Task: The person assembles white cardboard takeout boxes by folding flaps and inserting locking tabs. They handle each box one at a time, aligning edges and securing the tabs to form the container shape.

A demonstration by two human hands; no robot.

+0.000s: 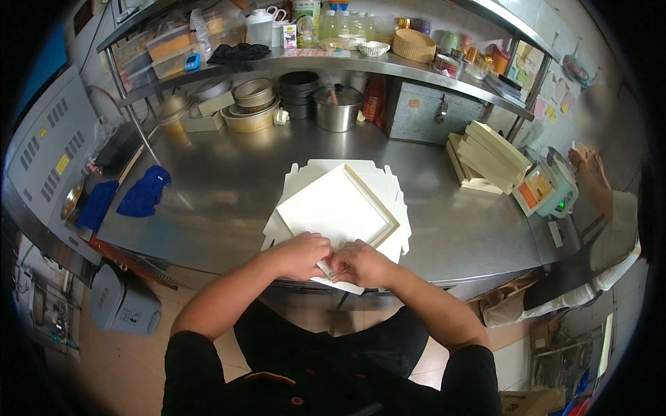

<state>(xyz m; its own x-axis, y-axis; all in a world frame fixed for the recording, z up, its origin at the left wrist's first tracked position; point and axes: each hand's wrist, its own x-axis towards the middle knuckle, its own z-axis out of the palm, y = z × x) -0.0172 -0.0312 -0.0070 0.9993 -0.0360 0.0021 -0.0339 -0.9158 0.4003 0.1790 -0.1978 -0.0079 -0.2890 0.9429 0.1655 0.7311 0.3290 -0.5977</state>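
Observation:
A shallow, cream-white square cardboard box [338, 204] with raised walls lies turned cornerwise in front of me. Beneath it is a flat cardboard sheet [305, 177] with notched edges, lying at the table's near side. My left hand [306, 254] closes on the box's near corner, fingers bent over the wall. Right beside it my right hand [362, 263] pinches the same corner, its fingertips nearly touching the left ones. The hands partly cover that corner, so its exact fold cannot be seen.
Folded cream boxes [489, 159] are stacked at the right, near a pale green scale [555, 187]. Blue cloths [143, 191] lie left. Round pans [251, 114], a steel pot [338, 109] and a metal chest [433, 114] line the back under a shelf [312, 61]. Another person [596, 263] stands at right.

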